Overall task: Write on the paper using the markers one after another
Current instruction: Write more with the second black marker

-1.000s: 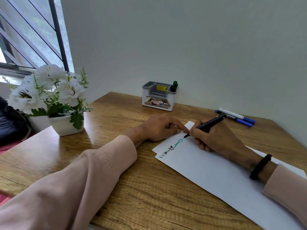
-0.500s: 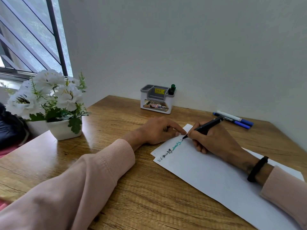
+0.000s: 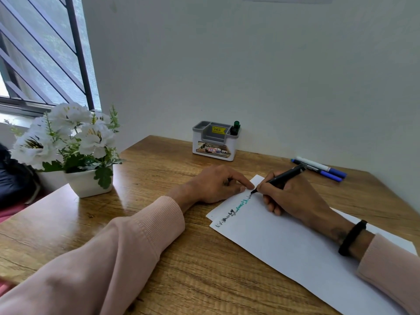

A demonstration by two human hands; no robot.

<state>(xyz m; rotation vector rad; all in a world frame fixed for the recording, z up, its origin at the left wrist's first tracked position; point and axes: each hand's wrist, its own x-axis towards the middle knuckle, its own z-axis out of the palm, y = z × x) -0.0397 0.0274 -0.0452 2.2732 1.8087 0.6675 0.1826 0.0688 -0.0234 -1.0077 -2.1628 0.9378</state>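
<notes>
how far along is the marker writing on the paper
Done: the white paper sheet already carries dark lettering, then teal lettering. In hand: the right hand grips a black marker with its tip on the line's end, while the left hand steadies the sheet. Left: probably the two blue-capped markers lying on the wooden table.

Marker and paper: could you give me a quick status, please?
Right hand grips black marker, tip on paper. Left hand presses paper's edge. Nothing obstructing.

Glossy wood-grain table (image 3: 159,258), matt white paper (image 3: 284,251), smooth plastic organiser (image 3: 213,144), ribbed cloth sleeve (image 3: 145,226).
</notes>
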